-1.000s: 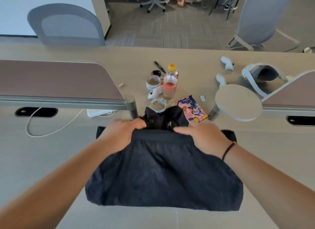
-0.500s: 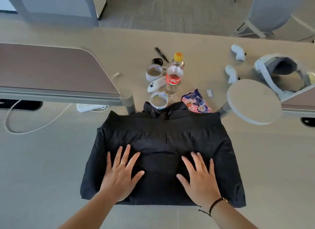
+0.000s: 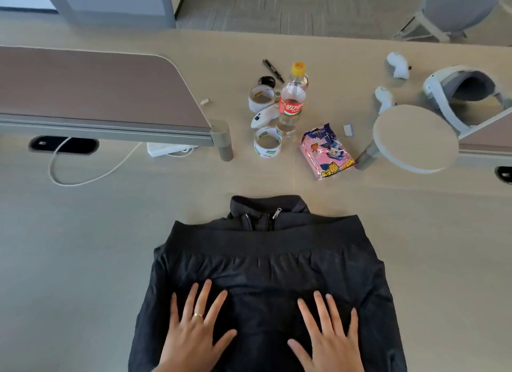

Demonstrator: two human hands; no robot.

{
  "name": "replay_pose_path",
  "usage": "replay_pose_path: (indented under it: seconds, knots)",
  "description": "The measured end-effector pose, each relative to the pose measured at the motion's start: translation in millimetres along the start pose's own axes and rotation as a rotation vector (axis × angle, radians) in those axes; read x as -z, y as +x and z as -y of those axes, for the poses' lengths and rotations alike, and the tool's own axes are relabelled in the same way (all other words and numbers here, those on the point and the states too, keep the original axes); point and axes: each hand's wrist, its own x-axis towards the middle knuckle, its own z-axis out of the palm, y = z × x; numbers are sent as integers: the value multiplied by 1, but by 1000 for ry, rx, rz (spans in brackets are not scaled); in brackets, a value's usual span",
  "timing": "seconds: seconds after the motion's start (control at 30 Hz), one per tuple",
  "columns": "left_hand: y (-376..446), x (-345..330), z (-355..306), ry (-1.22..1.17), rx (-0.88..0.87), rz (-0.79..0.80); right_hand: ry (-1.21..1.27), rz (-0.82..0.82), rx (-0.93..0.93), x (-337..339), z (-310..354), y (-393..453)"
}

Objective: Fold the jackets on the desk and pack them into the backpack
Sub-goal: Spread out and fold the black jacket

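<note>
The desk (image 3: pixel 83 233) carries a folded black jacket (image 3: pixel 266 263) at its near centre, collar pointing far, with the left hand (image 3: pixel 191 335) and right hand (image 3: pixel 327 341) both pressed flat on its near half, fingers straight and spread, gripping nothing. Beyond the collar stand a clear bottle (image 3: pixel 291 100) with a little liquid at its bottom, and two tape rolls (image 3: pixel 267 145). A pink snack bag (image 3: pixel 325 151) lies just right of them.
</note>
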Motion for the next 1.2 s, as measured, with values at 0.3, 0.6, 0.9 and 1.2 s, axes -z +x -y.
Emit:
replay_pose_path:
  seconds: [0.3,0.6,0.9,1.2]
  knots:
    - [75,68,20,-31,20,-236,91,-141,-17,58,-5,53]
    - [146,116,72,-48,129,158,19,218,-66,113,-60,162]
    - [157,112,66,-97,97,109,89,266,71,125,-56,187]
    - [179,124,35,-245,-96,122,193,172,159,132,-57,191]
